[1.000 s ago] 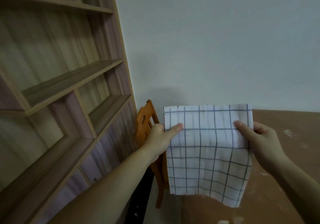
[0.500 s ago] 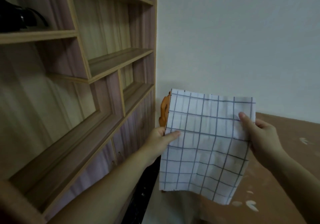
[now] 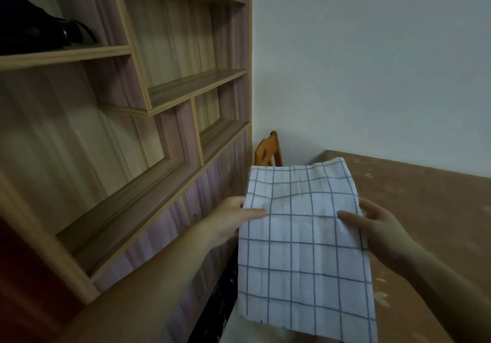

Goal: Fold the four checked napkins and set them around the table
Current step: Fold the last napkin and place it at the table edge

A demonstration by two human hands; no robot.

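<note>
A white napkin with a blue-grey check [image 3: 303, 257] hangs in the air in front of me, its top edge curling away. My left hand [image 3: 231, 220] pinches its left edge, thumb on the front. My right hand [image 3: 372, 225] pinches the right edge the same way. The brown table [image 3: 425, 199] lies behind and to the right of the napkin, with pale marks on its top. No other napkin shows.
A tall wooden shelf unit [image 3: 170, 95] fills the left side, close to my left arm. A dark object [image 3: 39, 31] sits on an upper shelf. An orange wooden chair back [image 3: 267, 151] stands by the table's far left corner against the pale wall.
My view has shifted and the napkin sits lower in it. Both hands slid down the side edges, and the top part now tips away from me.
</note>
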